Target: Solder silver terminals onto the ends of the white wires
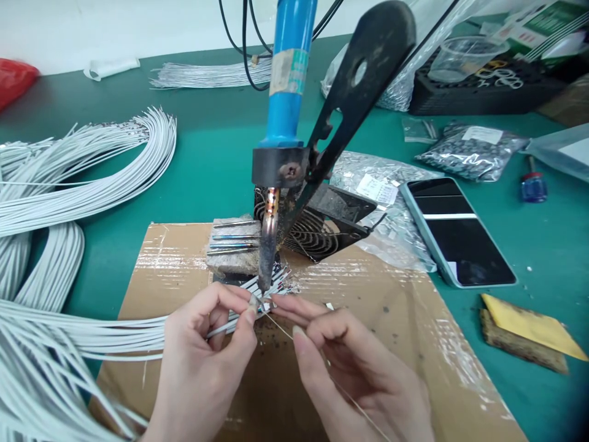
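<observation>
A blue-handled soldering iron (286, 92) is clamped upright in a black metal stand (363, 73), its tip (265, 270) pointing down over a taped cardboard sheet (405, 325). My left hand (207, 362) pinches a thin white cable (221, 330) and holds its end right under the tip. My right hand (354, 362) pinches a fine strand of solder wire (280, 326) and points it at the same spot. The two sets of fingertips nearly touch beneath the iron.
Big bundles of white cables (64, 184) fill the left side of the green table (211, 153). Behind the iron stand a small black fan (317, 230) and a sponge block (232, 245). To the right lie a phone (455, 230), bags of small parts (469, 150), a screwdriver (534, 184) and a yellow sponge (529, 331).
</observation>
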Available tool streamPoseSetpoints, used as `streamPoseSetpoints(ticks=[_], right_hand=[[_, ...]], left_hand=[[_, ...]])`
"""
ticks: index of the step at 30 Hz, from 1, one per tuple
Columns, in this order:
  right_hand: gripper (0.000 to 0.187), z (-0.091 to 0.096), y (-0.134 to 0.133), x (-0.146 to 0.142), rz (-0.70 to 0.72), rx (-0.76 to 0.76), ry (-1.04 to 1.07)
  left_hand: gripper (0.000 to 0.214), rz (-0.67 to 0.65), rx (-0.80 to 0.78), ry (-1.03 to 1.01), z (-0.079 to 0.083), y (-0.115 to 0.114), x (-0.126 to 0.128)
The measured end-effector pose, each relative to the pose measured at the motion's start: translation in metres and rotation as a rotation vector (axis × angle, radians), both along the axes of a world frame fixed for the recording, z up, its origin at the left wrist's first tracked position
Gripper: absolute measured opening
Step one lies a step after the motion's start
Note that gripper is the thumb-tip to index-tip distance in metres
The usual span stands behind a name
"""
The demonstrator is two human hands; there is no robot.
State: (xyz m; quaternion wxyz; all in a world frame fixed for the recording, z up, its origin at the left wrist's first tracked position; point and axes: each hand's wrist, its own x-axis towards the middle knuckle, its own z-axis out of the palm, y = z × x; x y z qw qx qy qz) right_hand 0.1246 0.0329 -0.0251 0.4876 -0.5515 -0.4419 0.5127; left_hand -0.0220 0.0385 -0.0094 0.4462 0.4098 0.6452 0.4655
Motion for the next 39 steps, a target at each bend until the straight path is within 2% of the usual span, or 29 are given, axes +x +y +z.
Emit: streamPoseSetpoints(ticks=[5,9,14,17,24,31,35,39], right_hand=[[0.021,-0.002,0.002,0.002,0.045,0.029,0.013],[0.022,-0.003,0.004,0.002,0.007,0.034,0.027],[0.022,-0.002,0.005,-0.001,0.033,0.026,0.030],[0.023,-0.002,0.005,-0.004,-0.026,0.001,0.025],[0.023,0.002,0.008,-0.007,-0.043,-0.001,-0.009],[0.024,0.004,0.010,-0.005,-0.050,-0.016,-0.007],[0.022,0.004,0.011,-0.003,0.016,0.018,-0.014],[0.023,0.007,0.012,-0.005,-0.044,0.021,-0.012]], left_hand=[[0.015,0.000,0.006,0.027,-0.001,0.000,-0.003],[0.015,0.013,0.011,0.061,-0.001,0.002,-0.001],[0.014,0.030,0.037,0.089,0.001,0.005,0.001],[0.014,0.038,0.043,0.078,0.003,0.008,0.003],[0.013,0.146,0.050,0.013,0.009,0.016,0.011],[0.013,0.129,0.034,-0.005,0.010,0.017,0.010],[0.013,0.138,0.029,-0.027,0.011,0.017,0.010],[0.013,0.142,0.033,-0.030,0.012,0.017,0.008]])
